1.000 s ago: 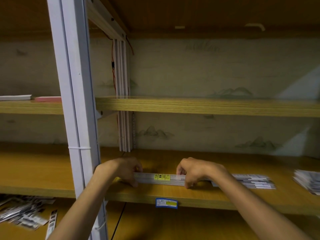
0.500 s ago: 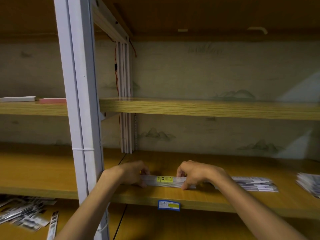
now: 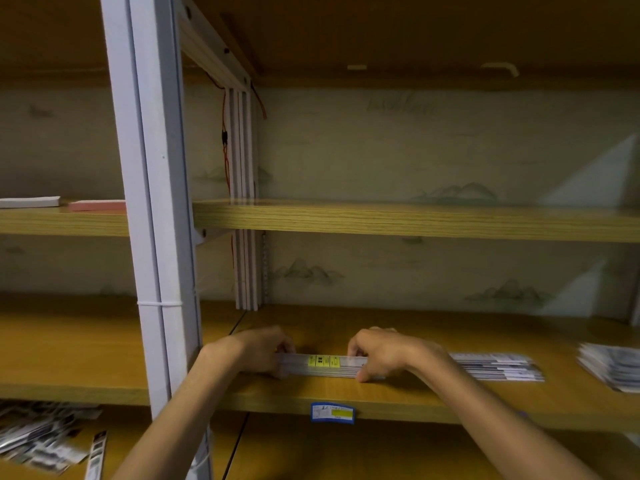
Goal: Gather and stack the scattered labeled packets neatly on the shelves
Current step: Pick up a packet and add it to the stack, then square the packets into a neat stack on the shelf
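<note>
A flat stack of labeled packets (image 3: 322,365) with a yellow label on top lies on the wooden middle shelf (image 3: 398,393). My left hand (image 3: 259,349) grips its left end and my right hand (image 3: 384,353) grips its right end, fingers curled over the edges. To the right lies another spread stack of packets (image 3: 498,367), and a third pile (image 3: 613,367) sits at the far right edge. Scattered packets (image 3: 45,438) lie on the lower shelf at the bottom left.
A white metal upright (image 3: 156,220) stands just left of my left forearm. A blue and yellow shelf tag (image 3: 332,412) is fixed to the shelf's front edge. On the upper left shelf lie a white box (image 3: 29,201) and a pink box (image 3: 98,205).
Both hands stay on the ends of the same stack. The stack and hands have shifted slightly to the right and further in on the shelf.
</note>
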A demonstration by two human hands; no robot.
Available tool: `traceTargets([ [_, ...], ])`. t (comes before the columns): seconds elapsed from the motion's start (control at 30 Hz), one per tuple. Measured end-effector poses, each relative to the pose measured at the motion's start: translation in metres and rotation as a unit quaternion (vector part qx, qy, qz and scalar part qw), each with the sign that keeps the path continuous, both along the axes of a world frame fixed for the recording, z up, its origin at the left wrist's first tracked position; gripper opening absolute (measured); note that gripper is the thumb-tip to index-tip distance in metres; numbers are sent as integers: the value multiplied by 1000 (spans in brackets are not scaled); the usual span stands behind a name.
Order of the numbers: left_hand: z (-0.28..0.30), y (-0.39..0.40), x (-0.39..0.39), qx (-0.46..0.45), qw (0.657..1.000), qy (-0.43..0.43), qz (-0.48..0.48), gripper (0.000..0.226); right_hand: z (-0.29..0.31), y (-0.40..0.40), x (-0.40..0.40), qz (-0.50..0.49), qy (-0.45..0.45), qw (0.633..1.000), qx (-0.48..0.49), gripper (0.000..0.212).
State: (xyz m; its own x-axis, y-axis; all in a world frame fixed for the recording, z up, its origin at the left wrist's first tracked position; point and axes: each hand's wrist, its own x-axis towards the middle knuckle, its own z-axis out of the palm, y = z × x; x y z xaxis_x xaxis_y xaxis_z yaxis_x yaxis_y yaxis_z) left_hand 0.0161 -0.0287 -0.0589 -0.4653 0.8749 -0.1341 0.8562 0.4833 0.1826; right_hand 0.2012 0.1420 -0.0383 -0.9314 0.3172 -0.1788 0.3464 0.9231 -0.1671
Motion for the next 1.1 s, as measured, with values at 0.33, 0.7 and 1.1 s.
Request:
traceTargets([
  [0.33, 29, -3, 40, 179, 983, -22, -28, 76, 23, -6, 19, -7, 92, 996, 21, 60],
  [0.7, 41, 55, 80, 209, 975, 42, -70, 82, 45, 43, 92, -70, 127, 988, 58, 59],
  [1.1, 42, 159, 178, 215, 973, 44, -68, 75, 40, 170, 198, -43, 152, 987, 27, 52],
])
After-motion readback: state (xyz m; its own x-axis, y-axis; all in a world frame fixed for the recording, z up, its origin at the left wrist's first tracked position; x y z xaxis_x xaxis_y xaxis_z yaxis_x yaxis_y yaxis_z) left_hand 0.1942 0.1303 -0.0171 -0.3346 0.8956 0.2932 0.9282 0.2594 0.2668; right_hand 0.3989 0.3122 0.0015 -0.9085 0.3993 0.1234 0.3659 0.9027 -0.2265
